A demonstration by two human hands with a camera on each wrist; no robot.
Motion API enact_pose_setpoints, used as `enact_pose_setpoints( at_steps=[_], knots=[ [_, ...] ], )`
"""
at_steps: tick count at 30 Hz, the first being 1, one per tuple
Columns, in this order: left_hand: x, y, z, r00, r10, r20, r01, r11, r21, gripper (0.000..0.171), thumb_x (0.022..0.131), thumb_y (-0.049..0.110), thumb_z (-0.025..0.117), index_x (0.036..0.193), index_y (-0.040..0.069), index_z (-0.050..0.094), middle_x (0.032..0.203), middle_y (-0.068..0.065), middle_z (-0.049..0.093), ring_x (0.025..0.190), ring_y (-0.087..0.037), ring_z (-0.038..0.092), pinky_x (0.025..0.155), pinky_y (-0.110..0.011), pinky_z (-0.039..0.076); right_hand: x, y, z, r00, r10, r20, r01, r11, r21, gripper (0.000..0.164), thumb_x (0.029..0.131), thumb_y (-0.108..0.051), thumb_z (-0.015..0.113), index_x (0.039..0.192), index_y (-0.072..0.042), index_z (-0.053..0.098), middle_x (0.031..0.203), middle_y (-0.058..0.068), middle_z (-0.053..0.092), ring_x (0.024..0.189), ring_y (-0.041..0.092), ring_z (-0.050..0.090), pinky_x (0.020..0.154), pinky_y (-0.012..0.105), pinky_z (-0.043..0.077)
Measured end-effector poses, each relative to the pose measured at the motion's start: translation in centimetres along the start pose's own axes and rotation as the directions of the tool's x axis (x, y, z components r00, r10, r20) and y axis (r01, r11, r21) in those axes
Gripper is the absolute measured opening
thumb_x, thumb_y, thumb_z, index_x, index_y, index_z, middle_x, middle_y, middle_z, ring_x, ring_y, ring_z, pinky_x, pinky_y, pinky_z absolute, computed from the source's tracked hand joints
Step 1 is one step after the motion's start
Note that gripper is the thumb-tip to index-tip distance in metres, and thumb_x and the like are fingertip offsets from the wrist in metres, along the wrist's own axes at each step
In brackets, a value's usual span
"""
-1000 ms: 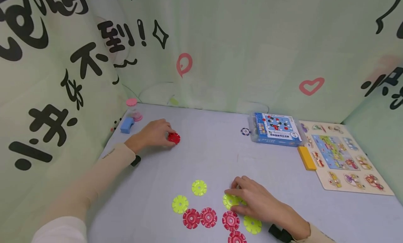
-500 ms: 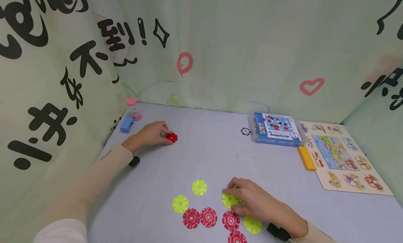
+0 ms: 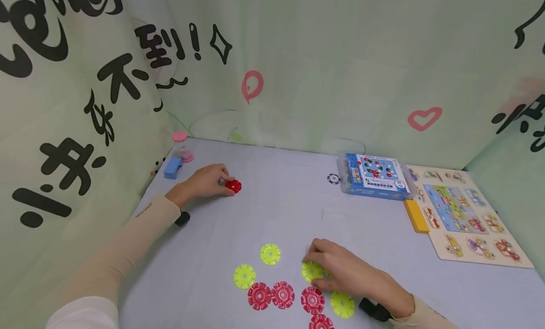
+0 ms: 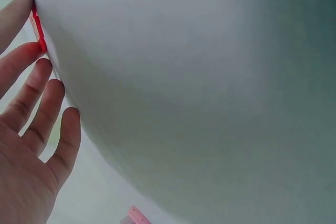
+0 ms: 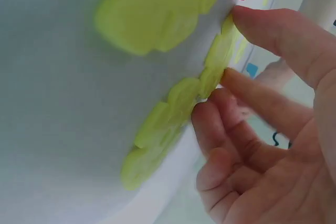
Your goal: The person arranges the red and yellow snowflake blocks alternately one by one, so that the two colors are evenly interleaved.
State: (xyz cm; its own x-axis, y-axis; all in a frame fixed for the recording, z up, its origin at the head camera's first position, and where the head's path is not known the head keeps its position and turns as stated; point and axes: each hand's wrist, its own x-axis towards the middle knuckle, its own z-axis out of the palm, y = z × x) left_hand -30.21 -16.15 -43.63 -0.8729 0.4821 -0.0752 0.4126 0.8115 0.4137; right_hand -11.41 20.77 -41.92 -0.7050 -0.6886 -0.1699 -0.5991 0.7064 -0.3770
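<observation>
My left hand (image 3: 205,181) pinches a red notched plastic disc (image 3: 233,186) between thumb and index finger at the table's left rear; the disc shows edge-on in the left wrist view (image 4: 39,31), with the other fingers spread below. My right hand (image 3: 351,266) holds a yellow-green notched disc (image 3: 312,271) by its edges, thumb on the near side and index finger on the far side. A second yellow-green disc (image 5: 163,129) adjoins it, mostly covered by the hand in the head view. Red discs (image 3: 312,299) and another yellow-green disc (image 3: 342,304) lie right by the thumb.
Left of the right hand lie two red discs (image 3: 283,295) and two yellow-green discs (image 3: 270,254). A blue arch block (image 3: 172,168) and pink-lidded container (image 3: 180,137) stand at the left rear. Rear right are a blue box (image 3: 376,175), yellow block (image 3: 416,216) and picture puzzle board (image 3: 481,244).
Over the last second the left hand has shifted slightly left with the red disc. The right hand stays almost still at its yellow-green disc. The other discs have not moved.
</observation>
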Motion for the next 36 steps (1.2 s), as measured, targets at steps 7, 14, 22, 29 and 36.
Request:
enact_pose_setpoints(
  at_steps=[7, 14, 22, 29, 36],
  knots=[
    [0.0, 0.1, 0.0, 1.0, -0.005, -0.003, 0.005, 1.0, 0.002, 0.054, 0.077, 0.04, 0.077, 0.124, 0.017, 0.064, 0.104, 0.001, 0.058, 0.09, -0.016, 0.052, 0.072, -0.028, 0.044, 0.2, -0.3, 0.1, 0.999, 0.031, 0.008, -0.031, 1.0, 0.004, 0.04, 0.081, -0.035, 0.073, 0.118, -0.023, 0.065, 0.114, -0.01, 0.057, 0.099, 0.006, 0.054, 0.089, 0.032, 0.052],
    [0.1, -0.2, 0.2, 1.0, -0.006, -0.001, 0.006, 1.0, 0.009, 0.055, 0.077, 0.041, 0.077, 0.125, 0.017, 0.063, 0.105, 0.0, 0.058, 0.093, -0.016, 0.053, 0.076, -0.029, 0.045, 0.2, 0.0, 0.0, 0.999, -0.05, 0.01, 0.049, 0.997, 0.057, 0.042, 0.081, -0.029, 0.073, 0.121, -0.016, 0.066, 0.116, -0.008, 0.056, 0.099, 0.006, 0.054, 0.085, 0.027, 0.052],
    [0.0, -0.3, 0.3, 1.0, -0.004, -0.009, 0.004, 1.0, 0.0, 0.055, 0.076, 0.041, 0.077, 0.124, 0.018, 0.064, 0.101, 0.002, 0.057, 0.088, -0.015, 0.051, 0.069, -0.027, 0.043, 0.3, 0.2, -0.6, 0.998, -0.044, 0.042, 0.04, 0.995, 0.087, 0.042, 0.077, -0.03, 0.077, 0.117, -0.019, 0.068, 0.113, -0.009, 0.056, 0.1, 0.005, 0.056, 0.086, 0.027, 0.051],
    [0.1, -0.1, 0.2, 1.0, -0.005, -0.006, 0.005, 1.0, 0.012, 0.055, 0.076, 0.04, 0.077, 0.124, 0.018, 0.063, 0.102, 0.002, 0.058, 0.093, -0.015, 0.052, 0.073, -0.028, 0.044, 1.4, 1.4, -2.1, 0.999, -0.007, -0.036, 0.009, 0.998, 0.063, 0.041, 0.073, -0.034, 0.08, 0.111, -0.022, 0.069, 0.105, -0.012, 0.058, 0.092, 0.003, 0.054, 0.083, 0.026, 0.051],
    [0.1, -0.2, 0.3, 1.0, -0.017, -0.004, 0.017, 0.999, 0.046, 0.057, 0.076, 0.043, 0.076, 0.125, 0.019, 0.062, 0.104, 0.001, 0.057, 0.093, -0.015, 0.053, 0.073, -0.028, 0.046, 8.6, 2.5, -4.8, 0.976, -0.008, -0.217, 0.022, 0.998, 0.066, 0.048, 0.07, -0.033, 0.083, 0.111, -0.014, 0.069, 0.099, -0.005, 0.064, 0.084, 0.009, 0.058, 0.072, 0.024, 0.049]
  ],
)
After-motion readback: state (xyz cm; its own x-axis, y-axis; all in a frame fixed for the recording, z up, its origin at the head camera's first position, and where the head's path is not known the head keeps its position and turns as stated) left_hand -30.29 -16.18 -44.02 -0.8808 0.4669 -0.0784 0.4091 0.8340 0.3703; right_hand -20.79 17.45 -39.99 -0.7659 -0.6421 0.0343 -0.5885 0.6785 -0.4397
